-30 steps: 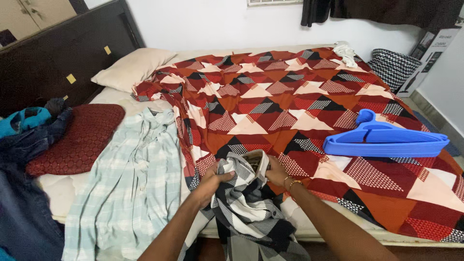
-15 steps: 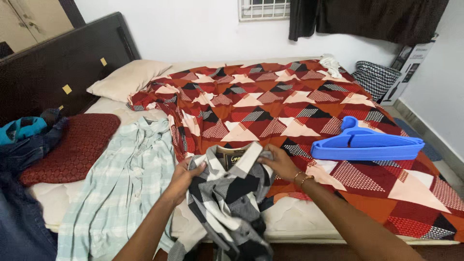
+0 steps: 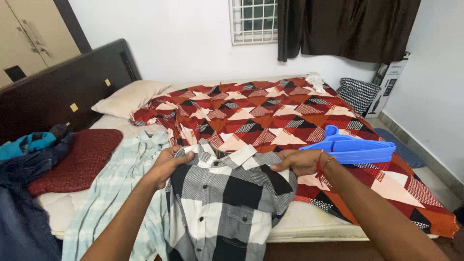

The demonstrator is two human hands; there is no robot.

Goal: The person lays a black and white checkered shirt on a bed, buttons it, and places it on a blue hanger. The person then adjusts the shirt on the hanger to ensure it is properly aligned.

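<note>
The black-and-white checked shirt (image 3: 227, 203), bunched a moment ago, now hangs spread open at the bed's (image 3: 309, 224) near edge, collar toward the window, hem downward. The left hand (image 3: 166, 164) and right hand (image 3: 299, 162) each grip one shoulder. One stack of blue hangers (image 3: 350, 147) lies just right.

Both hands grip a black, white and grey checked shirt (image 3: 227, 203) at the shoulders: left hand (image 3: 166, 164) pinching one side of the collar, right hand (image 3: 299, 162) the other. Just right of the right hand lies a stack of blue hangers (image 3: 353, 147) on the red patterned bedspread (image 3: 270, 111). Left of the left hand, a pale green checked shirt (image 3: 116, 193).
</note>
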